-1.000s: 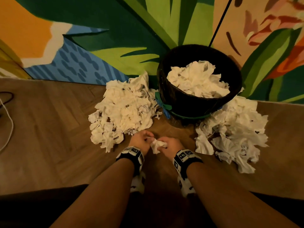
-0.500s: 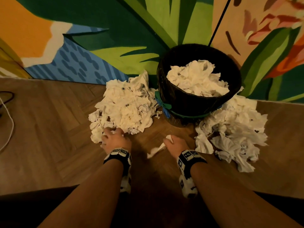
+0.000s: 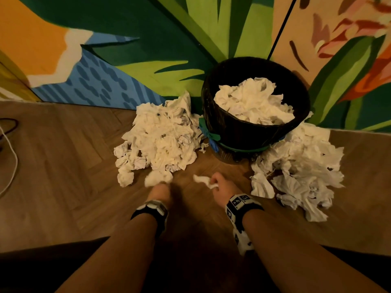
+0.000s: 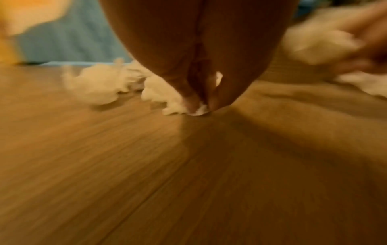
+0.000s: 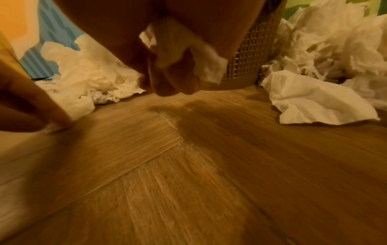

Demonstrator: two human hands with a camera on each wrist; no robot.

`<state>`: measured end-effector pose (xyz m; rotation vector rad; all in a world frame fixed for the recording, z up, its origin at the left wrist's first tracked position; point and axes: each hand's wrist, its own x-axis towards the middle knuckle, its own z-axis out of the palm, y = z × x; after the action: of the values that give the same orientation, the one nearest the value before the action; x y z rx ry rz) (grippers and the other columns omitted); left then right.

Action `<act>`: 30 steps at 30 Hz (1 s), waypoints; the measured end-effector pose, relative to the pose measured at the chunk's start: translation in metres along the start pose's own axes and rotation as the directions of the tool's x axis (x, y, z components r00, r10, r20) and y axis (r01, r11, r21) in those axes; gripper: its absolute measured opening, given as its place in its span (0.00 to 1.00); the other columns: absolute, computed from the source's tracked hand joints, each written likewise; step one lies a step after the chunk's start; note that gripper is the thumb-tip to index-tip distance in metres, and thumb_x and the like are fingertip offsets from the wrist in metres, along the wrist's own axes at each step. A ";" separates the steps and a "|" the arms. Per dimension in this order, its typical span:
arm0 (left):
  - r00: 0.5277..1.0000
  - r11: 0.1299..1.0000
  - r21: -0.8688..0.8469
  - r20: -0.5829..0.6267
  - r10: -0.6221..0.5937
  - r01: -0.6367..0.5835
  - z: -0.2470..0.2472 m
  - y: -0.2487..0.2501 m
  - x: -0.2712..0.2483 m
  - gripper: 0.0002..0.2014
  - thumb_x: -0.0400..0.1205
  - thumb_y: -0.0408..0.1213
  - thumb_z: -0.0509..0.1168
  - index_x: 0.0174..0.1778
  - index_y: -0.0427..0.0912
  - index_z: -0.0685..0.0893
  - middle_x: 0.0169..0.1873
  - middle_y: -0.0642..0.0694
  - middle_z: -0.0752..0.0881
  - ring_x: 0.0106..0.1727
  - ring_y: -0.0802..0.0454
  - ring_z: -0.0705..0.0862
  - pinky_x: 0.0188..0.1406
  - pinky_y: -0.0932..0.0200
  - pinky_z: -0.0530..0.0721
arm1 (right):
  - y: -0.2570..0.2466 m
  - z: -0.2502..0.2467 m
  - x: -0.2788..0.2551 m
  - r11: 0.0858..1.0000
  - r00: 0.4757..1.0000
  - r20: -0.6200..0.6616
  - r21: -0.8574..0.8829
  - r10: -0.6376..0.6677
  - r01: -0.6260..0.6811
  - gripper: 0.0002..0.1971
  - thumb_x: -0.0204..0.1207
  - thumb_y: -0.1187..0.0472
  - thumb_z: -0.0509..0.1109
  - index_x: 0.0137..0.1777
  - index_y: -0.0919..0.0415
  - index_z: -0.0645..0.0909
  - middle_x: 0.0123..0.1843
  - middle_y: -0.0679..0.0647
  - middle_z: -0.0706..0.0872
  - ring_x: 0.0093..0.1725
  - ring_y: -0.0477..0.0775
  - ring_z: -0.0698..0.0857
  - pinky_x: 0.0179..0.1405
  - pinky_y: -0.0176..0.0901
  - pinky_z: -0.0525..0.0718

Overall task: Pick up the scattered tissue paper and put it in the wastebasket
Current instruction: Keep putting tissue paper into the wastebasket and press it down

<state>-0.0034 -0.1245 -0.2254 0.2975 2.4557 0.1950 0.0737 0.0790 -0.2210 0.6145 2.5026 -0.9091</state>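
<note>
Wooden floor (image 3: 63, 166) now separates 2 hands: a wad (image 3: 157, 178) is pinched from the pile by the left hand (image 3: 159, 192), a scrap (image 3: 204, 180) stays clenched in the right hand (image 3: 224, 187), undelivered to the wastebasket (image 3: 249, 134) beyond.

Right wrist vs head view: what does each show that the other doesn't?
Only the right wrist view shows the wastebasket's woven mesh base and the curled fingers wrapped round a tissue wad. Only the head view shows tissue heaped inside the wastebasket, its black liner, and the painted wall. Both show both floor piles and the left hand on a tissue.
</note>
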 end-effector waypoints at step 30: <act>0.959 0.959 -0.030 -0.028 0.281 -0.282 0.022 0.035 -0.001 0.34 0.79 0.56 0.68 0.79 0.61 0.62 0.80 0.47 0.60 0.72 0.42 0.76 0.66 0.45 0.82 | 0.021 -0.020 0.011 0.917 0.942 -0.266 0.389 0.204 -0.089 0.03 0.79 0.52 0.66 0.46 0.50 0.78 0.44 0.53 0.83 0.47 0.58 0.82 0.46 0.45 0.77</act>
<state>0.0167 -0.0892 -0.2349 0.6342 2.4219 0.3630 0.0714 0.1099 -0.2221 1.1284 2.5078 -1.3325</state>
